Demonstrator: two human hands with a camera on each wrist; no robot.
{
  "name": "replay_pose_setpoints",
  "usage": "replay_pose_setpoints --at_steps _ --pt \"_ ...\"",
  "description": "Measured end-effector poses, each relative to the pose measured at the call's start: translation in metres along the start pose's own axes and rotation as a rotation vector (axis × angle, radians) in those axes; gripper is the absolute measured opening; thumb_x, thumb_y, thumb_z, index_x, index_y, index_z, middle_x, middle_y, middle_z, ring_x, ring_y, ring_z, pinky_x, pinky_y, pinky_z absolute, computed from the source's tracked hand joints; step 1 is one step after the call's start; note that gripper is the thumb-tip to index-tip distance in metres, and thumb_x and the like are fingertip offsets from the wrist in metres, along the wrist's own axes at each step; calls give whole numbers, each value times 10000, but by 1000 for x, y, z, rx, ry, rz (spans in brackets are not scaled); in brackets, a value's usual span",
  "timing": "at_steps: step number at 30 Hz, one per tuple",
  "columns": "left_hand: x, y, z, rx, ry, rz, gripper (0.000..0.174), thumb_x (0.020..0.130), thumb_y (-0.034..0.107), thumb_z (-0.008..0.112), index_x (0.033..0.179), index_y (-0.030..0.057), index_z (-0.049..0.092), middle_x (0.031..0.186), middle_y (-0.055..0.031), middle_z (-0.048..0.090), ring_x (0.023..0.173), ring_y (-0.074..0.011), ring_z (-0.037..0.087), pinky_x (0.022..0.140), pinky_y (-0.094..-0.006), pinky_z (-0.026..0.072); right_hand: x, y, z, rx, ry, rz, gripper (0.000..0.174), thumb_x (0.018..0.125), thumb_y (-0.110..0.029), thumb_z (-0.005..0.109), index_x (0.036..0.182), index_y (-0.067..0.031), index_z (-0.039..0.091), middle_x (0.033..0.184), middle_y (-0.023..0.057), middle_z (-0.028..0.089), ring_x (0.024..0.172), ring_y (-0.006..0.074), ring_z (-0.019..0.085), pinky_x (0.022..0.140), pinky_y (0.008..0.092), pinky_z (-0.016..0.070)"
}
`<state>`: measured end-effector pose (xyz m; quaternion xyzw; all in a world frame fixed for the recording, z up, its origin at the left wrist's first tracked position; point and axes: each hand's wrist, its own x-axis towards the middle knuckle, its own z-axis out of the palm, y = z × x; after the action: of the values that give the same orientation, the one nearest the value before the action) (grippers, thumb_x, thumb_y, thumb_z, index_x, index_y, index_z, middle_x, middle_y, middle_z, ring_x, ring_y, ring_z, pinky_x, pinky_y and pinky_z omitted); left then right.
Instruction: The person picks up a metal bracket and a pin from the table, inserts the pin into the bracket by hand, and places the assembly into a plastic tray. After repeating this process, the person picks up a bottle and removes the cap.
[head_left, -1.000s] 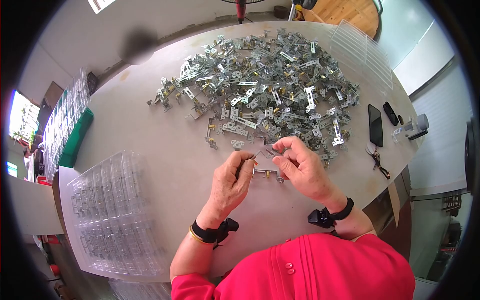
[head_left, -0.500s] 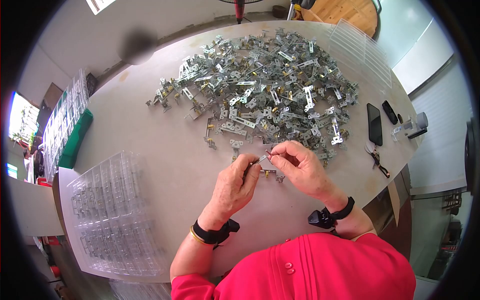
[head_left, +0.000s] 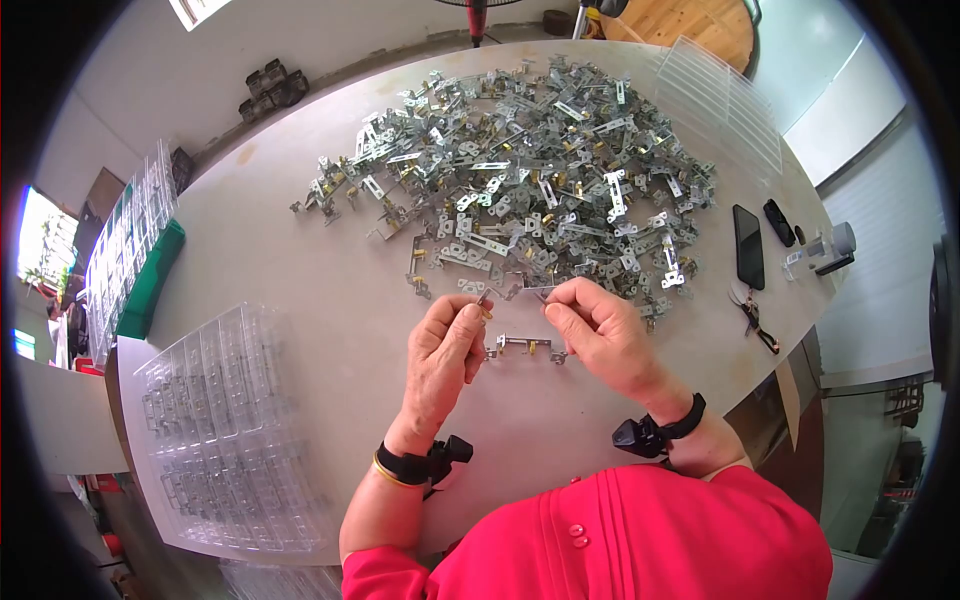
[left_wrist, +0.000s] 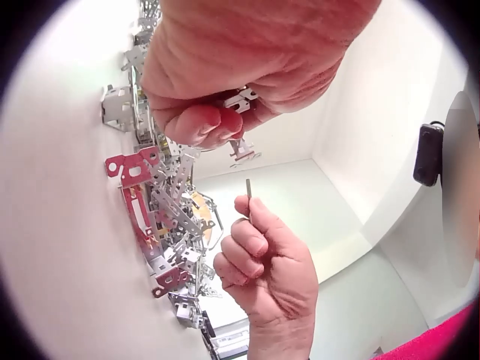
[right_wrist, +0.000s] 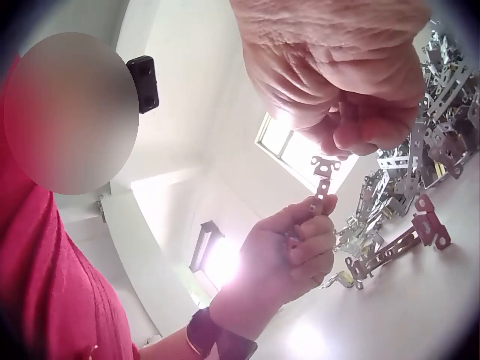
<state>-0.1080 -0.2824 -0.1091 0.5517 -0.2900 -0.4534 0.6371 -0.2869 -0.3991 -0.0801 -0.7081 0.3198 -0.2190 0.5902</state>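
Observation:
My left hand (head_left: 440,340) pinches a small metal bracket (right_wrist: 322,184) between thumb and fingers; its holed, flared end sticks up beyond the fingertips in the right wrist view. The right hand (head_left: 603,335) pinches a thin metal pin (left_wrist: 249,189), which stands up from its thumb and forefinger in the left wrist view. Both hands are raised near the front of the pile, a gap between them. On the table between and just below them lies a bracket assembly (head_left: 525,346) with a brass-coloured piece on it.
A large heap of metal brackets (head_left: 540,170) spreads over the far table. At left are clear compartment trays (head_left: 215,345) with parts inside and a green bin (head_left: 155,280). A phone (head_left: 749,248), pliers (head_left: 755,325) and a clear divided tray (head_left: 720,105) lie at right.
The hands came together half a second ago, bracket against pin, and are now apart. My left hand has moved left, uncovering more of the assembly on the table; the right has barely shifted.

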Motion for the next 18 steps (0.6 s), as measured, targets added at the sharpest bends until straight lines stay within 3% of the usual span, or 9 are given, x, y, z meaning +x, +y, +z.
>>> replay_pose_setpoints --at_steps 18 --pt "-1 0 2 12 -54 17 257 1068 235 535 1106 -3 624 634 44 474 499 -32 386 469 -195 300 3 9 3 -142 18 -54 132 994 -140 634 1039 -16 640 731 3 614 644 44 508 570 248 430"
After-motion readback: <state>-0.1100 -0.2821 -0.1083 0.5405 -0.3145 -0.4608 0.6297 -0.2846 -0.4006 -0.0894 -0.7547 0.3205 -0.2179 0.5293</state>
